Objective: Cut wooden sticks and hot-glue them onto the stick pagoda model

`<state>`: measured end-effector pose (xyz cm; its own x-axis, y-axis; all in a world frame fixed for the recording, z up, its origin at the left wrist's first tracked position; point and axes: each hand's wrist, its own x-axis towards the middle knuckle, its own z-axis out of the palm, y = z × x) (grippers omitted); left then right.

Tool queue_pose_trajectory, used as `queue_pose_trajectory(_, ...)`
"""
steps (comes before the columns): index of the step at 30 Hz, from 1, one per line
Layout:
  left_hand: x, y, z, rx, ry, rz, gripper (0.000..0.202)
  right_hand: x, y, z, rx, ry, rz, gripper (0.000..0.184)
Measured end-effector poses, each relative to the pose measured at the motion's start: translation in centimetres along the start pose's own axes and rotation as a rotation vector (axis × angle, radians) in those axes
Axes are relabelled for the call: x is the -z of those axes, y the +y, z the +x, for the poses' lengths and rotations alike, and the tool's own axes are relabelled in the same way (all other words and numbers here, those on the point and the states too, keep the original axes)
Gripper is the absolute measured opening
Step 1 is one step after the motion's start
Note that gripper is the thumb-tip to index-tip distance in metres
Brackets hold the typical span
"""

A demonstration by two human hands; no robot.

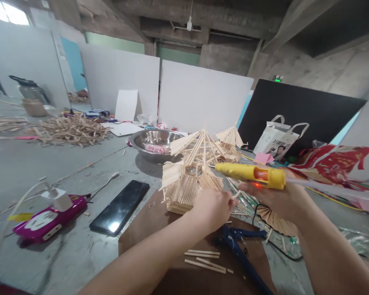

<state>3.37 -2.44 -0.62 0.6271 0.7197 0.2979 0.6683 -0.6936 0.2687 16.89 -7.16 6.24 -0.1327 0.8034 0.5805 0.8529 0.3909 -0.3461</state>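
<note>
Stick model [187, 182]: stood at the far end of the brown board [178, 278]; lower roof [186, 191] closely clad, upper roof [204, 143] gapped (probably unfinished). Left hand [213, 209], above board: pinched a short stick [239, 192]. Right hand [275, 200]: fingers wrapped round glue gun [249, 173]. Loose sticks [203, 255]: lay on board, unused.

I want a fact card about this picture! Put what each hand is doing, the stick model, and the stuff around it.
Left hand: fingers curled, by the stick model; its grip is hard to make out
Right hand: holds a yellow glue gun
Stick model: pale, made of thin sticks
On brown sheet: loose sticks, blue-handled tool
Left of sheet: dark phone, purple power strip
Farther back: metal bowl, stick pile
</note>
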Motion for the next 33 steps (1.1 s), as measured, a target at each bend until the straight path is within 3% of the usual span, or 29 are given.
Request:
queue_pose_trajectory(4,0.2,-0.3,-0.2,-0.038,0.040,-0.015,0.040,-0.9,-1.6,2.4,-0.083,-0.071,-0.023,0.022)
queue_pose_trajectory(9,0.3,-0.5,-0.2,-0.056,0.089,-0.006,0.038,-1.4,-2.0,4.0,-0.032,-0.129,-0.030,0.021)
queue_pose_trajectory(33,0.5,-0.6,-0.3,-0.059,0.063,-0.044,0.038,-2.0,-2.4,4.3,-0.083,-0.137,-0.058,0.025)
